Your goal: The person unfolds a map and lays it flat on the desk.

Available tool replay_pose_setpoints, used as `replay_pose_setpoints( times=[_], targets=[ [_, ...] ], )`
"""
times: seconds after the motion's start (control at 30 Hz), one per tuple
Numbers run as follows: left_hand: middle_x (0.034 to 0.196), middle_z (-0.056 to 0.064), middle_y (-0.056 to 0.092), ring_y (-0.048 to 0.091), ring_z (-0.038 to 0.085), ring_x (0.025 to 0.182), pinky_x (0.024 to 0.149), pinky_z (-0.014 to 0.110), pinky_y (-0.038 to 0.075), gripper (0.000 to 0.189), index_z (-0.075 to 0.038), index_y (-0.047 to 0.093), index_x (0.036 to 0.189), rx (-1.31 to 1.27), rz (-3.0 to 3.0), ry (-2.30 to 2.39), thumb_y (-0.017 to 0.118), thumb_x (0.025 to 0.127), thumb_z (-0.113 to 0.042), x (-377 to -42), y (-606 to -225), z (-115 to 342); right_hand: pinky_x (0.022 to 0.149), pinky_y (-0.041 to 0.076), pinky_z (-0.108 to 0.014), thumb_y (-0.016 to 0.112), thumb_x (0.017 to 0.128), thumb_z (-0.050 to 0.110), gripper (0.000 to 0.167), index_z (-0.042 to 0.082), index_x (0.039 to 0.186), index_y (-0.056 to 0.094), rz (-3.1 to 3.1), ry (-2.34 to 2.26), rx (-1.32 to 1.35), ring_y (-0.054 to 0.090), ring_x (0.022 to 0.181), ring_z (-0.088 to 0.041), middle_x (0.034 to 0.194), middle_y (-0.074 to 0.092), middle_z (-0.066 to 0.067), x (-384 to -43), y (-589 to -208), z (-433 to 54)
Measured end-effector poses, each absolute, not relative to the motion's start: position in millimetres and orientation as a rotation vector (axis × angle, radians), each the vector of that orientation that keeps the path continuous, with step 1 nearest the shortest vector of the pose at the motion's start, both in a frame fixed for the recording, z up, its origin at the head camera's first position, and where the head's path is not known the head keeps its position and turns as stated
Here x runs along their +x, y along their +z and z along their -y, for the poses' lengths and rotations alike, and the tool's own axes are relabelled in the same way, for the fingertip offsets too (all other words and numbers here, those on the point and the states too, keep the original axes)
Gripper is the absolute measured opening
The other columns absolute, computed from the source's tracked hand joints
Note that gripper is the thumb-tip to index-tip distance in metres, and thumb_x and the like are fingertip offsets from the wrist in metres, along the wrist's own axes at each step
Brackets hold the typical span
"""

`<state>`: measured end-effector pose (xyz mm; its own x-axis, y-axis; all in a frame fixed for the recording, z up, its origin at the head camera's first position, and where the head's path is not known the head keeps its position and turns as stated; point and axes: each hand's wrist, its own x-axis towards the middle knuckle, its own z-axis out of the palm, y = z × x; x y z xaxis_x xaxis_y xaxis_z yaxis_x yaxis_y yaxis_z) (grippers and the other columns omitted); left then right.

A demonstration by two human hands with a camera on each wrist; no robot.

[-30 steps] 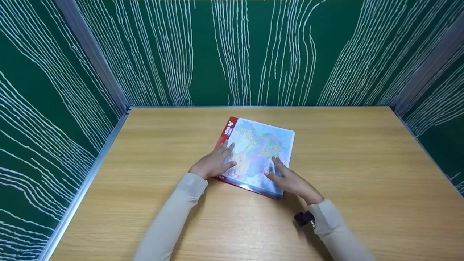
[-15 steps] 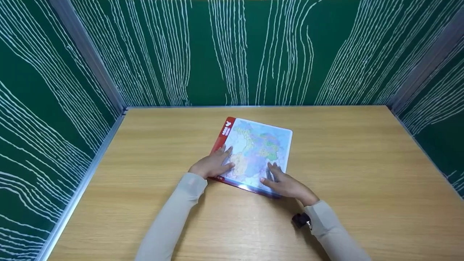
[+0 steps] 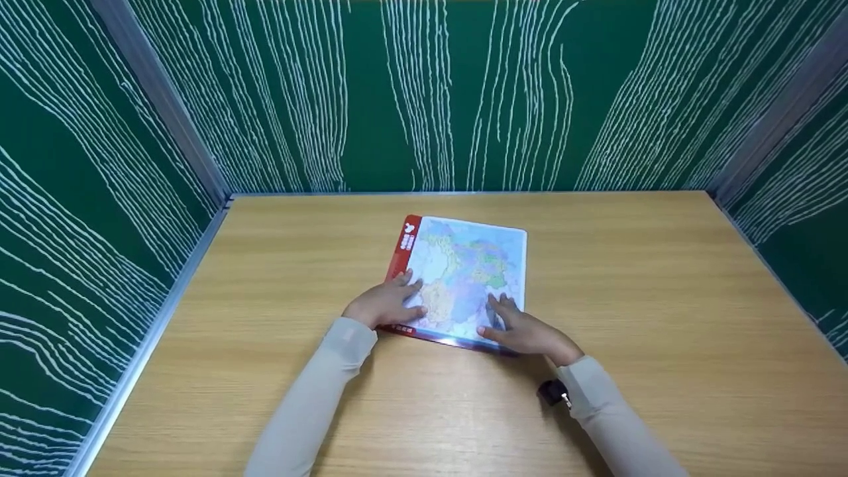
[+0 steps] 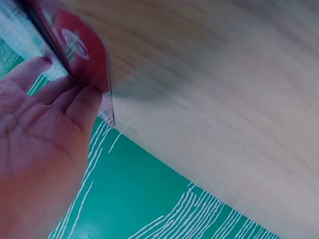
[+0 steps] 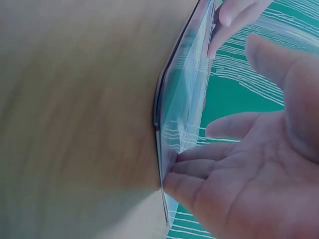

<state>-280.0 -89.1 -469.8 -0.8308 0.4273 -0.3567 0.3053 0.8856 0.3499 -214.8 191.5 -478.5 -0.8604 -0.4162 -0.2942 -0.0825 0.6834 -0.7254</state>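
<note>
A flat, glossy map board with a red strip on its left side lies slightly turned on the table. My left hand rests on its lower left edge, fingers spread. My right hand lies at the lower right edge, with fingertips touching the map. In the left wrist view, the fingertips of the left hand meet the board's red corner. The right wrist view shows the board edge-on, and fingers of the right hand against its face.
The wooden table surrounds the board. Green walls with white wavy lines enclose the back and both sides. A small black device sits at the right wrist.
The board has turned slightly counterclockwise, its top edge swinging left and its lower right corner rising. Both hands have stayed on it, shifting only a little.
</note>
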Motion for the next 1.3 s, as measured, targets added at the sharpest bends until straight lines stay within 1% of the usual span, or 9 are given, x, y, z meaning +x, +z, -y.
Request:
replay_pose_setpoints(
  times=[0.07,0.17,0.3,0.5,0.6,0.83,1.03,1.2,1.3],
  targets=[
    [0.162,-0.006,0.011,0.009,0.018,0.150,0.117,0.049,0.024,0.080,-0.035,0.023,0.152,0.536,-2.619,0.403,0.061,0.085,-0.057,-279,-470,89,0.115,0.002,-0.063,0.050,0.097,0.045,0.083,0.004,0.154,0.004,-2.449,-1.011,-0.388,-0.010,0.145,-0.044,0.158,-0.010,-0.027,-217,-478,-193],
    [0.162,-0.003,0.012,0.011,0.021,0.150,0.117,0.049,0.024,0.081,-0.033,0.025,0.151,0.547,-2.621,0.428,0.065,0.083,-0.053,-276,-471,88,0.114,0.001,-0.065,0.050,0.098,0.042,0.083,0.003,0.154,0.003,-2.438,-0.996,-0.428,-0.012,0.144,-0.046,0.156,-0.011,-0.030,-220,-479,-196],
    [0.162,0.000,0.013,0.014,0.025,0.149,0.117,0.051,0.024,0.082,-0.031,0.028,0.151,0.551,-2.624,0.449,0.067,0.082,-0.051,-272,-473,86,0.114,0.001,-0.065,0.051,0.098,0.041,0.083,0.001,0.153,0.004,-2.440,-0.970,-0.466,-0.013,0.143,-0.047,0.155,-0.011,-0.032,-225,-480,-199],
    [0.163,0.000,0.011,0.014,0.026,0.149,0.117,0.050,0.025,0.083,-0.033,0.026,0.151,0.536,-2.631,0.437,0.067,0.082,-0.053,-267,-475,83,0.115,0.003,-0.063,0.055,0.095,0.042,0.085,0.003,0.154,0.007,-2.453,-0.917,-0.456,-0.010,0.144,-0.046,0.157,-0.007,-0.029,-231,-479,-201],
    [0.163,0.002,0.009,0.013,0.026,0.150,0.117,0.049,0.024,0.083,-0.031,0.025,0.152,0.543,-2.639,0.426,0.065,0.083,-0.054,-265,-476,81,0.115,0.005,-0.063,0.056,0.094,0.044,0.085,0.005,0.154,0.009,-2.466,-0.883,-0.456,-0.009,0.145,-0.045,0.158,-0.006,-0.028,-234,-479,-203],
    [0.163,0.003,0.009,0.015,0.028,0.149,0.114,0.050,0.029,0.082,-0.030,0.024,0.152,0.522,-2.665,0.424,0.064,0.084,-0.054,-260,-476,77,0.116,0.006,-0.062,0.058,0.093,0.043,0.082,0.010,0.154,0.014,-2.499,-0.812,-0.445,-0.006,0.146,-0.044,0.159,-0.003,-0.024,-242,-476,-203],
    [0.163,0.005,0.010,0.014,0.027,0.149,0.115,0.049,0.030,0.082,-0.028,0.024,0.152,0.530,-2.691,0.398,0.063,0.085,-0.053,-259,-477,74,0.116,0.006,-0.062,0.060,0.091,0.046,0.084,0.013,0.154,0.017,-2.494,-0.782,-0.415,-0.006,0.146,-0.042,0.160,-0.003,-0.022,-245,-474,-203],
    [0.162,0.009,0.012,0.014,0.028,0.149,0.115,0.049,0.030,0.080,-0.024,0.026,0.152,0.556,-2.710,0.386,0.062,0.086,-0.051,-257,-476,73,0.114,0.007,-0.065,0.061,0.090,0.048,0.086,0.013,0.154,0.016,-2.476,-0.762,-0.434,-0.009,0.146,-0.043,0.160,-0.006,-0.022,-249,-474,-203],
    [0.162,0.010,0.012,0.014,0.029,0.149,0.115,0.049,0.029,0.079,-0.023,0.026,0.152,0.557,-2.713,0.381,0.061,0.087,-0.051,-257,-474,73,0.113,0.008,-0.066,0.061,0.090,0.046,0.085,0.012,0.154,0.016,-2.472,-0.756,-0.442,-0.010,0.145,-0.044,0.159,-0.007,-0.022,-250,-474,-202]
  ],
)
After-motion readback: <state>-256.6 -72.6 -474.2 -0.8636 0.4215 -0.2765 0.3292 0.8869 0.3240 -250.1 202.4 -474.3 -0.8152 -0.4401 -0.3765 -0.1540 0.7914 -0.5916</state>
